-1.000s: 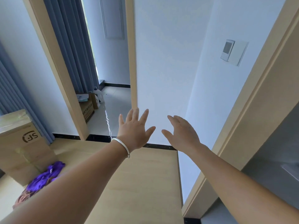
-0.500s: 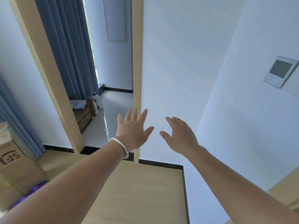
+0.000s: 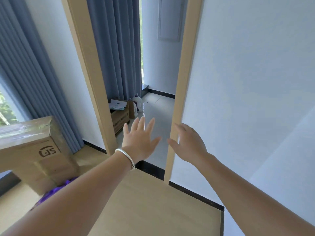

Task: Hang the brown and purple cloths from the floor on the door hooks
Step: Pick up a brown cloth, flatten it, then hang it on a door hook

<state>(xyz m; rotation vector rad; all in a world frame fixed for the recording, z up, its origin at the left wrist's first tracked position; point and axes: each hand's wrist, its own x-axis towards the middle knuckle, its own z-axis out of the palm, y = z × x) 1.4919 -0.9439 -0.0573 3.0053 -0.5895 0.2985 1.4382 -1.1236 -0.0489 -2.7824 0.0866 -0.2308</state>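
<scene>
Both my arms stretch forward with empty hands. My left hand (image 3: 140, 139), a silver bangle on its wrist, has its fingers spread in front of the doorway. My right hand (image 3: 187, 144) is open too, fingers straight, in front of the wooden door frame's right post (image 3: 183, 79). The purple cloth (image 3: 56, 191) lies on the wooden floor at the lower left, mostly hidden behind my left forearm and next to a cardboard box. The brown cloth and the door hooks are out of view.
A taped cardboard box (image 3: 34, 150) stands on the floor at the left. Blue curtains (image 3: 25, 68) hang behind it. Through the doorway a tiled floor holds another carton (image 3: 120, 119) and white bottles (image 3: 138, 103). A white wall (image 3: 247, 99) fills the right side.
The view has swung to the left: the wall panel on the right is gone and the cardboard box and purple cloth are back in sight. Both hands stay open and outstretched.
</scene>
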